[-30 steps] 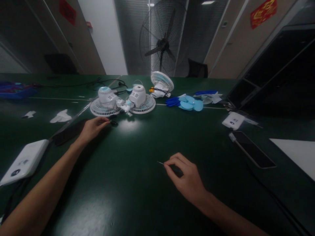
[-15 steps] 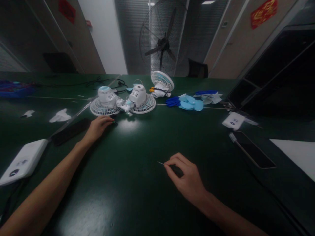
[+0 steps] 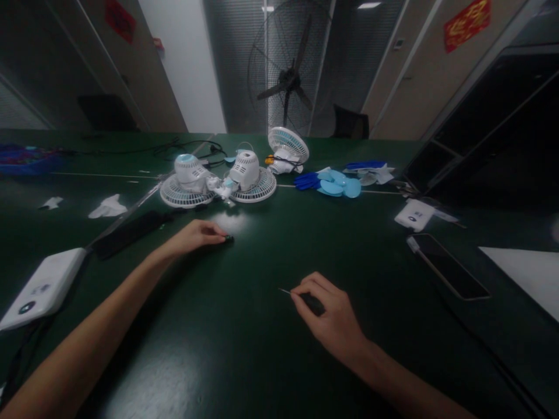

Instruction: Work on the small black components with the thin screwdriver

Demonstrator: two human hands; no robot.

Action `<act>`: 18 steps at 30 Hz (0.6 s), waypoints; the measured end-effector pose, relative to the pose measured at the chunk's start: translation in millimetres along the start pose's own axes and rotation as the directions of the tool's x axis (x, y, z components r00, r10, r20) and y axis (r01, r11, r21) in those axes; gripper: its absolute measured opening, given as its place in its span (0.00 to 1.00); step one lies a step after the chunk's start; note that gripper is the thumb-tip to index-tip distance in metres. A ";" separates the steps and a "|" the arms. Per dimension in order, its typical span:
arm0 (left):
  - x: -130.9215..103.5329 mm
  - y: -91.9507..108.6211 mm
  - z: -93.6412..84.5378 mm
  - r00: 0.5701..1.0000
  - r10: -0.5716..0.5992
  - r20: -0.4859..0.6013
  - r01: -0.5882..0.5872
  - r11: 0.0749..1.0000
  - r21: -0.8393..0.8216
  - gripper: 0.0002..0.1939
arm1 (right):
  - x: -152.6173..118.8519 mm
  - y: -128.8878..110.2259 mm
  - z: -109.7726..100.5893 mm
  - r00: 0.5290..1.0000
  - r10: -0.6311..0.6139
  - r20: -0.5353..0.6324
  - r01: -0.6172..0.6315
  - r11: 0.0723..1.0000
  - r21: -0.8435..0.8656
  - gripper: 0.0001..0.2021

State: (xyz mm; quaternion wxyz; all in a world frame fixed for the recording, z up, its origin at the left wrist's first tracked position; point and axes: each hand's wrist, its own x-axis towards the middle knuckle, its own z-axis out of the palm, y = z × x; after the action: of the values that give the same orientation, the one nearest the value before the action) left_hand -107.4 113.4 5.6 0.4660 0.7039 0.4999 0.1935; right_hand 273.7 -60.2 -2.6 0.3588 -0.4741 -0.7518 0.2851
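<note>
My left hand (image 3: 201,234) pinches a small dark piece (image 3: 229,238) just above or on the green table (image 3: 244,361); its details are too small to tell. Closed round the dark handle of a screwdriver (image 3: 313,304) is my right hand (image 3: 329,308), lower and to the right, the thin metal shaft pointing left. Beyond my left hand, two white fans (image 3: 187,174) (image 3: 246,170) lie with their grilles down. A third white fan (image 3: 288,145) stands tilted behind them. Light blue fan blades (image 3: 338,183) lie to their right beside dark blue ones (image 3: 307,180).
At the left are a white device (image 3: 43,288), a long black object (image 3: 128,233), white scraps (image 3: 108,206) and a blue tray (image 3: 28,162). On the right lie a phone (image 3: 452,265), a white box (image 3: 414,214) and white paper (image 3: 524,276). A black monitor (image 3: 493,128) stands behind them.
My left hand has moved right and nearer to me, with the small dark piece in its fingers. My right hand has hardly moved and keeps hold of the screwdriver.
</note>
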 end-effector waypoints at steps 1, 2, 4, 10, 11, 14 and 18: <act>-1.1 7.6 11.8 0.999 0.011 0.048 -0.010 1.000 -0.025 0.14 | 0.3 -0.3 0.1 1.000 -0.004 0.001 0.004 1.000 -0.003 0.06; -3.0 15.5 25.0 0.995 0.031 0.093 -0.027 0.999 -0.047 0.13 | 0.6 -0.5 0.4 1.000 -0.008 0.003 0.008 1.000 -0.007 0.06; -9.1 31.2 54.9 0.981 0.078 0.177 -0.062 0.993 -0.096 0.11 | 0.9 -0.9 1.1 1.000 -0.018 0.007 0.018 1.000 -0.024 0.06; -33.5 62.5 125.4 0.944 0.122 0.306 -0.062 0.978 -0.199 0.09 | -0.9 -2.0 3.0 0.999 -0.037 0.021 0.039 0.995 -0.093 0.06; -36.2 64.3 129.8 0.944 0.127 0.304 -0.070 0.979 -0.192 0.08 | -1.1 -2.3 3.1 0.999 -0.041 0.029 0.044 0.994 -0.102 0.06; -40.6 66.7 133.7 0.950 0.136 0.282 -0.093 0.983 -0.161 0.08 | -1.2 -2.8 3.2 0.997 -0.048 0.052 0.055 0.990 -0.132 0.06; -43.4 70.3 136.1 0.948 0.130 0.290 -0.095 0.987 -0.132 0.08 | -0.6 -2.7 3.1 0.997 -0.051 0.061 0.059 0.989 -0.139 0.06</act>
State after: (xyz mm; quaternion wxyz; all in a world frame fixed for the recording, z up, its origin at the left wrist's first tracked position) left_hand 11.5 7.4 6.9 0.5643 0.7240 0.3710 0.1406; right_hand 270.0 -62.1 -2.5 0.3105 -0.4690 -0.7928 0.2348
